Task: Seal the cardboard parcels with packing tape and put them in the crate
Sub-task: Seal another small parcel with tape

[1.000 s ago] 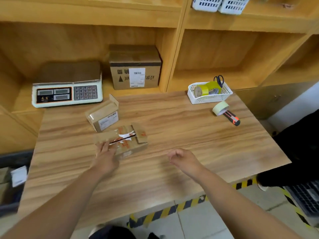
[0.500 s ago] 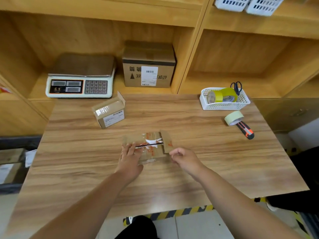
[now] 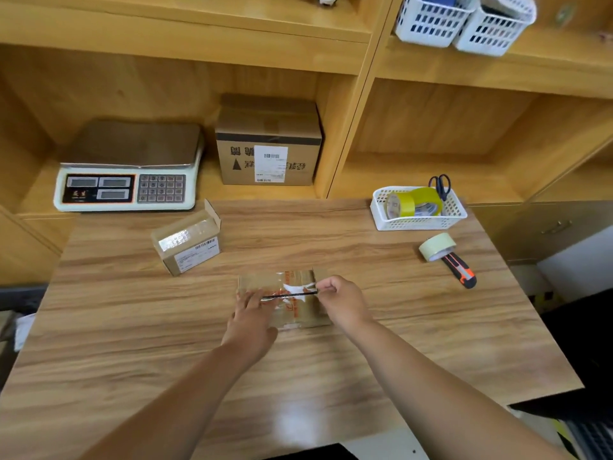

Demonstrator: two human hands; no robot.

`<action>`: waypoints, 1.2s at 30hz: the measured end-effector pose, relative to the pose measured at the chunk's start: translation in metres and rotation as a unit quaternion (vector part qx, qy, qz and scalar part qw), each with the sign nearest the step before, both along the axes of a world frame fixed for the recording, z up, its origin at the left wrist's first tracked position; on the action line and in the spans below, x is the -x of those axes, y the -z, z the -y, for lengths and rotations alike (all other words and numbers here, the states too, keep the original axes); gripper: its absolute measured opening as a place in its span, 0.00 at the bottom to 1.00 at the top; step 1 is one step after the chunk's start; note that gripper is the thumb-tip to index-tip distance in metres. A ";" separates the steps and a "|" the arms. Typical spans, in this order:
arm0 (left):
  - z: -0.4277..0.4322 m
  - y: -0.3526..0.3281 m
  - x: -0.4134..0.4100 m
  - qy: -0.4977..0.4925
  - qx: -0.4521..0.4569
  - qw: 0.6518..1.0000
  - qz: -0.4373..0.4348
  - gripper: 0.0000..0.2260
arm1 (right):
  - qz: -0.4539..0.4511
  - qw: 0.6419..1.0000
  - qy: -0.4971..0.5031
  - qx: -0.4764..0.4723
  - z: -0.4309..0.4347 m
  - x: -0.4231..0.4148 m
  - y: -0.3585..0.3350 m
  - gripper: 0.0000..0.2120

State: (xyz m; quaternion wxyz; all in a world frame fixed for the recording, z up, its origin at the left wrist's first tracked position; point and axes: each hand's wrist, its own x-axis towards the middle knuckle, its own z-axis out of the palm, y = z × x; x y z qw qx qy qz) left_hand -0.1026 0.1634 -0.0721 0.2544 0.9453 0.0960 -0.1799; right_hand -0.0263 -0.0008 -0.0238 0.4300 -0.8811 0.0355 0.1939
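**Small parcel mid-worktop, both hands on it**

- Small parcel (image 3: 292,305) lies flat near the middle of the worktop (image 3: 132,327). Clear tape and red print on top; a dark slit runs along the seam between its top flaps.
- Left grip (image 3: 250,322): fingers straight, pressed flat on the parcel's left half.
- Right grip (image 3: 341,303): fingers curled, pinching the parcel at the right end of the seam.
- Second parcel (image 3: 187,242) behind and to the left, apart from the first; one end flap stands up, label on its side.
- Far right: tape roll (image 3: 437,246) touching an orange-and-black knife (image 3: 459,270).
- Behind these, a white basket (image 3: 418,224) holds yellow tape (image 3: 414,202) and scissors (image 3: 440,185).
- On the shelf (image 3: 212,190) behind: scale (image 3: 129,171) and large box (image 3: 268,144), side by side.
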 end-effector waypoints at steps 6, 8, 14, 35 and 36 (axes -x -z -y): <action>0.018 -0.006 -0.004 -0.027 -0.004 1.000 -0.010 0.29 | 0.002 1.000 -0.019 0.023 0.018 -0.016 0.004 0.10; 0.024 -0.008 -0.006 -0.039 -0.005 0.999 -0.007 0.29 | 0.005 0.999 -0.032 0.038 0.025 -0.023 0.004 0.11; 0.050 -0.012 -0.012 -0.081 -0.007 0.997 -0.010 0.27 | 0.015 0.991 -0.097 0.092 0.046 -0.046 0.006 0.12; 0.076 -0.006 -0.022 -0.032 -0.156 0.986 0.044 0.29 | 0.048 0.975 -0.140 0.167 0.057 -0.053 0.032 0.23; 0.078 -0.004 -0.024 -0.026 -0.161 0.985 0.057 0.29 | 0.045 0.978 -0.133 0.156 0.058 -0.054 0.031 0.21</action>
